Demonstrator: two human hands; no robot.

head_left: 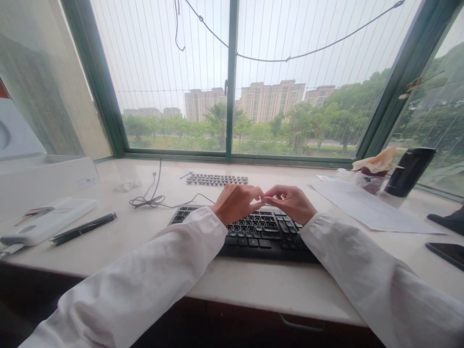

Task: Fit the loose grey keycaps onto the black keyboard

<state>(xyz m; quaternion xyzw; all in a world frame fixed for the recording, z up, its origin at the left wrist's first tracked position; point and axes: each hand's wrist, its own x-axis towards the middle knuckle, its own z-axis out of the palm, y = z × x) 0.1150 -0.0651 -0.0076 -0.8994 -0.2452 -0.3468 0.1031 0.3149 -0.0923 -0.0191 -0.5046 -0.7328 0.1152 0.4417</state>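
My left hand [237,203] and my right hand [290,203] meet above the back part of a black keyboard [250,235]. Their fingertips are pinched together and touch each other; whatever is between them is too small or hidden to name. Many positions in the upper rows of the keyboard look bare, without keycaps, while the front row still has its caps. Behind my hands, loose keycaps [217,180] lie in several neat rows on the white sill. My hands and sleeves cover parts of the keyboard's middle and right side.
A thin bluish stick [186,175] lies left of the keycaps. The coiled cable [147,200], a black pen [84,228] and a white power bank [50,220] are to the left. Paper [369,205], a black bottle [409,171] and a phone [447,253] are to the right.
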